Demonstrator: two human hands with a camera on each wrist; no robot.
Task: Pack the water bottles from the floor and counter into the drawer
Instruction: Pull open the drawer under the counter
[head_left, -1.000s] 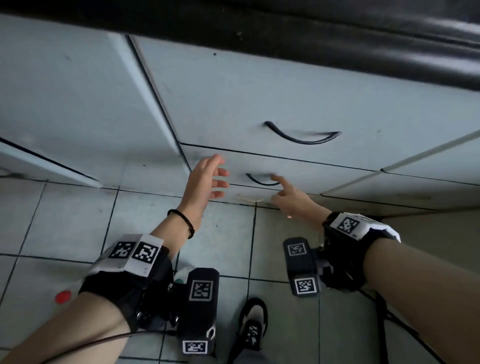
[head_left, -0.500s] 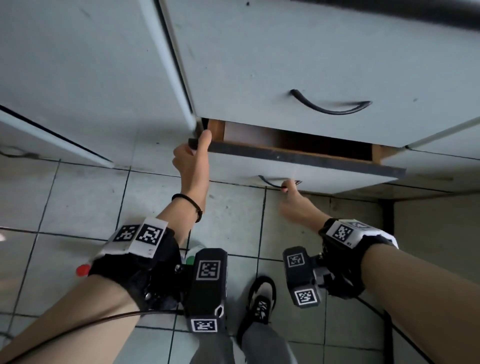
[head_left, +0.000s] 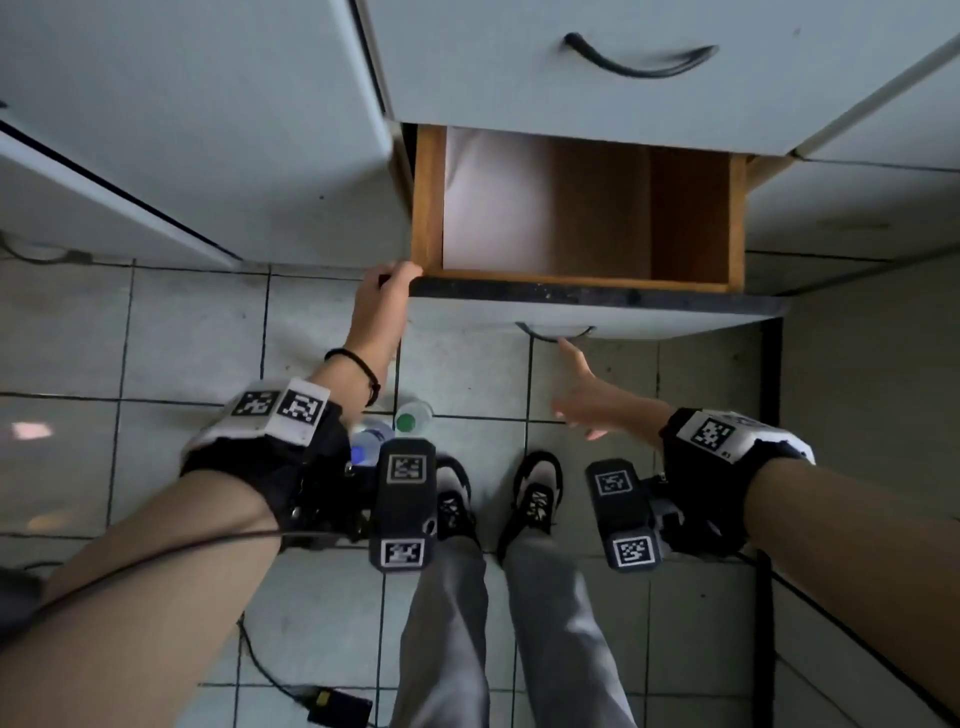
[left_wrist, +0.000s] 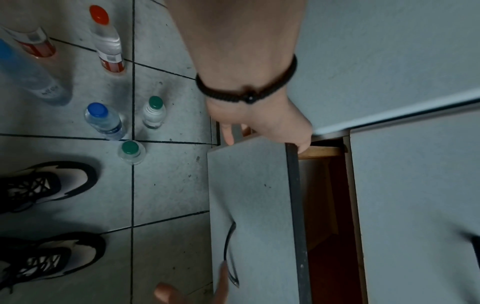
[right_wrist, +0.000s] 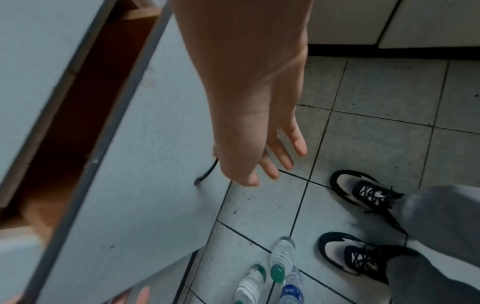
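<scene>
The drawer (head_left: 582, 299) stands pulled far out from the cabinet, and its wooden inside shows nothing in it. The left hand (head_left: 384, 296) holds the left corner of the drawer front: in the left wrist view the thumb (left_wrist: 302, 144) hooks over the dark top edge and the other fingers (left_wrist: 228, 135) curl down the outer face. The right hand (head_left: 587, 395) is at about 4 o'clock from the left one, just below the curved black handle (head_left: 553, 333). Its fingers (right_wrist: 296, 142) are spread and relaxed and grasp nothing; in the head view the tip of one finger seems to touch the handle, but I cannot tell this surely.

The water bottles stand upright on the tiled floor (left_wrist: 161, 185), at 9 o'clock of the drawer front in the left wrist view. Nearest to the drawer are two small green-capped bottles (left_wrist: 153, 112) and a blue-capped bottle (left_wrist: 103, 119) close together. Farther away, toward 11 o'clock, stands a red-capped bottle (left_wrist: 107, 41) with a red and white label, and beside it a tall bottle with a blue cap (left_wrist: 26, 70). The person's black and white shoes (head_left: 493, 499) are on the floor in front of the drawer, near the green-capped bottles.
</scene>
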